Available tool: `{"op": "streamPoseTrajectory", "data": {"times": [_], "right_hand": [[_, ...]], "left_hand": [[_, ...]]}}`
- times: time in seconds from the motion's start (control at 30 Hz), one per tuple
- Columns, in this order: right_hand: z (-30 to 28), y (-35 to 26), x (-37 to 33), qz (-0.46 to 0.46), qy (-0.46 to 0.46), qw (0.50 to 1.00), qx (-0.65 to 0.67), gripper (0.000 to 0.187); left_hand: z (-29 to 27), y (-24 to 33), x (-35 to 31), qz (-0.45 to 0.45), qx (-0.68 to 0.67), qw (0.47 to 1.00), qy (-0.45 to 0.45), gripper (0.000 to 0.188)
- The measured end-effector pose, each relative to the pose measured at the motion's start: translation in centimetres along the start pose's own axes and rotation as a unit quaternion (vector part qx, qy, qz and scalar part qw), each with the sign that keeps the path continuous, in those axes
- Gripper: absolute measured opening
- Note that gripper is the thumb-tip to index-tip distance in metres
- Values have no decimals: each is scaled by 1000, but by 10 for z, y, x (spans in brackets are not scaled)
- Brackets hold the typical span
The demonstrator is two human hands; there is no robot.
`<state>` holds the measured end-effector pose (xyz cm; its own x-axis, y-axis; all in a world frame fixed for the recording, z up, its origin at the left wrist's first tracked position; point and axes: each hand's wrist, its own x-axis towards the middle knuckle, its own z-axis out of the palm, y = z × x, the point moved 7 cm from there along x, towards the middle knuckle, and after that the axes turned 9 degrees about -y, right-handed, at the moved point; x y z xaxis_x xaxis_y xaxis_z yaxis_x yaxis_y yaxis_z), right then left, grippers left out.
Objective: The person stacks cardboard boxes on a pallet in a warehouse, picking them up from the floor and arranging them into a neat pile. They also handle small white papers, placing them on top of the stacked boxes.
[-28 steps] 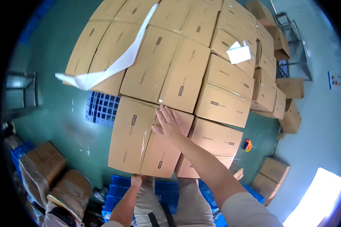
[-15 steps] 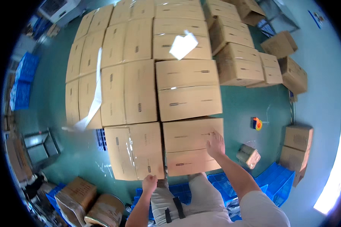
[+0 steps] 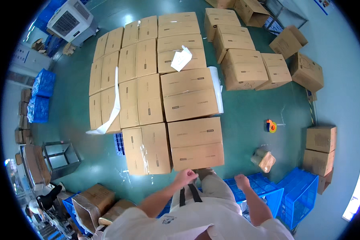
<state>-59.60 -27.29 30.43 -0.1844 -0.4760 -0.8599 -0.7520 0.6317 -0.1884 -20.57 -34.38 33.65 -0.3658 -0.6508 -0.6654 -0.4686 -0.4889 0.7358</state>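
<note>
My left hand (image 3: 186, 176), its fingers curled closed, is in front of my body just below the near edge of the stacked cartons; I see nothing in it. My right hand (image 3: 242, 181) is closed too, out to the right above a blue plastic crate (image 3: 252, 183), with no object showing. Nearest to my hands is a brown cardboard carton (image 3: 196, 138), closed, and to its left stands another taped carton (image 3: 156, 144). A white sheet (image 3: 181, 59) lies on a carton farther back. A long white strip (image 3: 115, 105) drapes over the cartons at the left.
More cartons (image 3: 244, 70) stand at the back right, beside open ones. On the right floor lie an orange tape dispenser (image 3: 271, 126) and a wrapped bundle (image 3: 265, 161). A metal frame (image 3: 61, 158) stands left, an air cooler (image 3: 70, 22) far left. Blue crates (image 3: 298, 196) are at right.
My right hand has lifted off the near right carton and drawn back, closing. My left hand has moved right, away from the left carton's edge. The view has shifted back from the stack.
</note>
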Motion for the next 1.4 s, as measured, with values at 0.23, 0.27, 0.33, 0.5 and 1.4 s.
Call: {"op": "streamPoseTrajectory", "data": {"times": [0.23, 0.27, 0.33, 0.5, 1.4], "right_hand": [[-11, -34, -77, -127, -9, 992, -2, 33], [-17, -36, -77, -149, -20, 988, -18, 34], [-44, -53, -77, -219, 1, 974, 61, 31], [-125, -57, -61, -383, -31, 907, 173, 29], [-525, 29, 245, -181, -47, 980, -75, 42]], "left_hand": [[48, 68, 33, 19, 39, 997, -70, 40], [60, 82, 37, 16, 34, 996, -85, 38], [90, 116, 46, 11, 22, 993, -115, 35], [208, 167, 110, 78, 3, 989, -127, 26], [224, 378, 422, -26, 44, 999, 18, 32]]}}
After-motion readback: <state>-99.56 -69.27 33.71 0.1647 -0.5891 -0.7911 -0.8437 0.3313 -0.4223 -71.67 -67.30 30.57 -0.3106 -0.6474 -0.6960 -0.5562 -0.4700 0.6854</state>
